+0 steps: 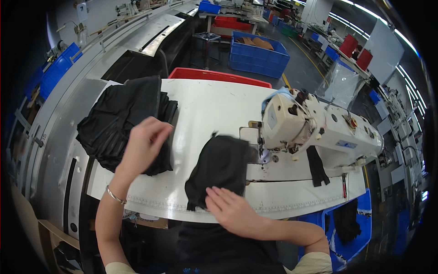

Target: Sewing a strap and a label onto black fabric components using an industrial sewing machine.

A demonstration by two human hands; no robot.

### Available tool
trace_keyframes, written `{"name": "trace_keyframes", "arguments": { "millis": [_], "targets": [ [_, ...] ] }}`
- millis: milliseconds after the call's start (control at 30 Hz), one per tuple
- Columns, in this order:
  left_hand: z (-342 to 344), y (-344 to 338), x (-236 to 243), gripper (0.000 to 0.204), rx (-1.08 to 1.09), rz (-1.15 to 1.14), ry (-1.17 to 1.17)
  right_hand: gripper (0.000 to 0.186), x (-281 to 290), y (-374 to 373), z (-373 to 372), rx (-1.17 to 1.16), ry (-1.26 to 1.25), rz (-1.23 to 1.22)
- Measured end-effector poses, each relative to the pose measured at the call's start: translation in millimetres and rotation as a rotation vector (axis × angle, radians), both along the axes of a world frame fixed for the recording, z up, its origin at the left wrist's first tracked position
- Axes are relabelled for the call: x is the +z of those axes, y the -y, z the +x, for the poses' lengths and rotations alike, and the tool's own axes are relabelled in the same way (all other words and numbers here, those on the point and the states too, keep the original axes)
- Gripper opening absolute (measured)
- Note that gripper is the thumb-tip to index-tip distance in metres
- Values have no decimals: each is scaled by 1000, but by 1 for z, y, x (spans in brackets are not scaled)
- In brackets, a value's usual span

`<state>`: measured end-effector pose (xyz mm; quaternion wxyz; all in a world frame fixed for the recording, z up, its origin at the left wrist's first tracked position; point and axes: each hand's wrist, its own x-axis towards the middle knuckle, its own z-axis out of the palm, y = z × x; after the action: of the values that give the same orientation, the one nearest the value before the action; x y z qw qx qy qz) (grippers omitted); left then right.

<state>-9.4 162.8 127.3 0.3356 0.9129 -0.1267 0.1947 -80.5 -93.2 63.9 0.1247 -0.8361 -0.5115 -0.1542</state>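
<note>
1 blk fabric pc point(221, 164): on wht table point(205, 107), betw. blk fabric stack point(121, 114) & sewing machine point(289, 118). R hand point(230, 212): fingers straight, together, flat on pc's near edge. L hand point(148, 139): curled, before stack; pinching anything, can't tell. Risk: pc may skew if pressed one side only; uneven stack could slide if knocked. Around: blk strip point(315, 166), red bin point(214, 76), blue crate point(258, 63). In way: machine head, right.

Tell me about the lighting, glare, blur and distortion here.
Head view: ceiling lights streak bright at upper right; head view: a bright spot glares beside the sewing machine's needle; head view: the left hand looks slightly smeared; head view: folds on the black cloth piece lose detail; head view: the white table's front edge bows, fisheye-style, and the corners go black.
</note>
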Motion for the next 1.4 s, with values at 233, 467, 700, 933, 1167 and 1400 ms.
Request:
{"name": "trace_keyframes", "arguments": {
  "millis": [233,467,700,933,1167,1400],
  "targets": [
    [-49,138,-66,27,-443,513,-87,37,-38,-54,-57,70,-100,-360],
    [-43,117,-73,14,-198,277,-275,44,-21,-3,-59,233,-38,88],
    [-55,105,-34,21,73,-52,-291,46,-26,58,39,258,367,20],
    [-17,148,-27,11,132,473,426,36,-66,16,70,-65,-158,-31],
    [44,170,-96,6,-50,300,-21,49,-58,101,45,258,-192,68],
    [99,172,-117,28,-310,249,3,51,-52,120,76,292,-360,-43]
  ]
}}
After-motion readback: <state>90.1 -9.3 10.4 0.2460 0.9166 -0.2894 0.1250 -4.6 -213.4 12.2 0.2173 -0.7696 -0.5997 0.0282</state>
